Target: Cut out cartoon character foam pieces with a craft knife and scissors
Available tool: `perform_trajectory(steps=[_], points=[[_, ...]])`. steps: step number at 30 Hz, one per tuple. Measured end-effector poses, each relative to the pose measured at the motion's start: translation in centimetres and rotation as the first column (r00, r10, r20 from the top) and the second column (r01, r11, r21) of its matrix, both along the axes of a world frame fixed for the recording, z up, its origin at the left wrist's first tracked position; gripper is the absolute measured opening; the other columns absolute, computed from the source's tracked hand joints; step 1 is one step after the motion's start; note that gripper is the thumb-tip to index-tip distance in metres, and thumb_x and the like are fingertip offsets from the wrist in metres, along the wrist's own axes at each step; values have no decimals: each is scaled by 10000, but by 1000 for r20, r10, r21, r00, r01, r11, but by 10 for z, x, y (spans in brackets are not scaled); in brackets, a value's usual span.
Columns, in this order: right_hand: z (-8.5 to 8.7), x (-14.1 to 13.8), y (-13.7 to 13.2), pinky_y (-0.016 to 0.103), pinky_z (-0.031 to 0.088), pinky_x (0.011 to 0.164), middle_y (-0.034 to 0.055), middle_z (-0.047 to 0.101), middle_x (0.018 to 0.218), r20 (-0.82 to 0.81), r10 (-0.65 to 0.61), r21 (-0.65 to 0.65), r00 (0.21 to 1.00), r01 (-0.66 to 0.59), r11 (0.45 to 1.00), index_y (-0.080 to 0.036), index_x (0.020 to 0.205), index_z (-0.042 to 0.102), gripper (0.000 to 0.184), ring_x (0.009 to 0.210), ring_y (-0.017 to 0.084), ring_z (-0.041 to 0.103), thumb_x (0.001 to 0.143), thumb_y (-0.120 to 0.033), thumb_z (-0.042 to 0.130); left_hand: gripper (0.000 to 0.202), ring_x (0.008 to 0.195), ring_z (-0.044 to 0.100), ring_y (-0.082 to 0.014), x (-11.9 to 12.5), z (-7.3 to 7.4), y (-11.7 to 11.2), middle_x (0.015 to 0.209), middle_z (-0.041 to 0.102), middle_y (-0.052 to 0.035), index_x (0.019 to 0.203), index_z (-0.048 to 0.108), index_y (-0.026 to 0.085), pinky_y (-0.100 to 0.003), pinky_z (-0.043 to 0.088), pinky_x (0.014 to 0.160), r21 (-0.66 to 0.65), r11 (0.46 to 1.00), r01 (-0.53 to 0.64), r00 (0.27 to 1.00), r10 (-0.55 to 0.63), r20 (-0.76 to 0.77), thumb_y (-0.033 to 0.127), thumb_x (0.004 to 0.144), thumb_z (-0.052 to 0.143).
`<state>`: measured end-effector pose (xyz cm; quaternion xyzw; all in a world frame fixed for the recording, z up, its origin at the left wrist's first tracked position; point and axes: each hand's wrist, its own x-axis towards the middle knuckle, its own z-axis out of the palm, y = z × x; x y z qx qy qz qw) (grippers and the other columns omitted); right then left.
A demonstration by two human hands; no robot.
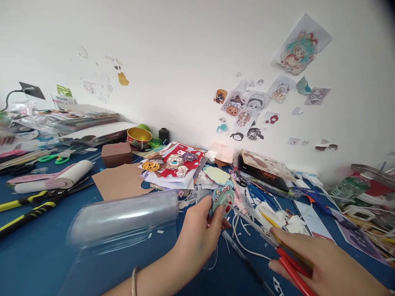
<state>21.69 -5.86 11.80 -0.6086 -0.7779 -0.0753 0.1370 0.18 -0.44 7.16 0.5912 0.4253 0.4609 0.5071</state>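
Note:
My left hand [200, 230] pinches a small teal paper cutout [219, 198] with a cartoon face and a red spot, holding it upright above the table. My right hand [321, 257] grips red-handled scissors [271, 237], their metal blades pointing left. The blade tips meet the cutout or lie just in front of it; I cannot tell which. A thin yellow stick-like piece [269, 220] shows beside the scissors, partly hidden by my right hand. Below the cutout, a white cord [247, 248] curves across the blue table.
A clear film roll [126, 216] lies left of my hands. Yellow-black pliers [40, 201] and a brown box [116, 154] are farther left. Printed cutouts [175, 162] are stacked behind. A black case [265, 172], blue scissors [317, 201] and a green bottle [352, 185] stand right.

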Motion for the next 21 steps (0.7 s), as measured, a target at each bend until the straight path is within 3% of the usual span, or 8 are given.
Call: perform_trajectory(steps=[3, 5, 7, 11, 16, 21], points=[[-5, 7, -3, 195, 554, 527, 17, 750, 902, -52, 0, -152, 999, -8, 988, -295, 1041, 684, 359, 695, 195, 715, 774, -506, 568, 276, 608, 661, -220, -2, 5, 4, 620, 650, -39, 825, 512, 192, -301, 499, 560, -66, 998, 8, 996, -2, 87, 462, 816, 460], [-15, 16, -8, 201, 564, 542, 28, 738, 977, -73, -123, -166, 990, 110, 980, -290, 1150, 635, 434, 751, 207, 720, 795, -524, 543, 283, 576, 652, -200, -4, 8, 8, 591, 646, -27, 840, 508, 184, -289, 509, 556, -99, 995, -2, 989, 17, 149, 462, 810, 465], [-31, 25, -13, 221, 558, 485, 59, 717, 1040, -34, -261, -179, 965, 252, 951, -262, 1216, 600, 530, 765, 235, 720, 784, -562, 540, 285, 570, 647, -183, -7, 11, 11, 589, 650, -21, 861, 510, 176, -274, 514, 566, -120, 993, -15, 978, 39, 203, 454, 805, 480], [-71, 42, -16, 246, 548, 464, 82, 728, 997, 49, -387, -237, 921, 387, 891, -248, 1225, 601, 445, 714, 240, 718, 838, -441, 498, 294, 588, 651, -179, -8, 14, 14, 581, 650, -17, 870, 520, 165, -257, 516, 571, -152, 988, -32, 962, 72, 264, 445, 784, 535], [-107, 56, -9, 237, 553, 547, 78, 688, 1111, 110, -337, -247, 935, 354, 902, -258, 1275, 556, 445, 822, 218, 701, 843, -216, 457, 300, 609, 651, -168, -7, 13, 17, 623, 657, -5, 881, 533, 166, -247, 521, 582, -183, 982, -54, 952, 106, 286, 443, 770, 566], [-99, 51, -7, 329, 550, 764, 70, 672, 1131, 181, -272, -355, 945, 321, 878, -315, 1327, 489, 554, 1066, 278, 611, 800, -145, 507, 335, 589, 638, -168, -6, 7, 19, 616, 661, -15, 875, 534, 167, -246, 513, 580, -205, 978, -32, 963, 85, 257, 474, 748, 583]])
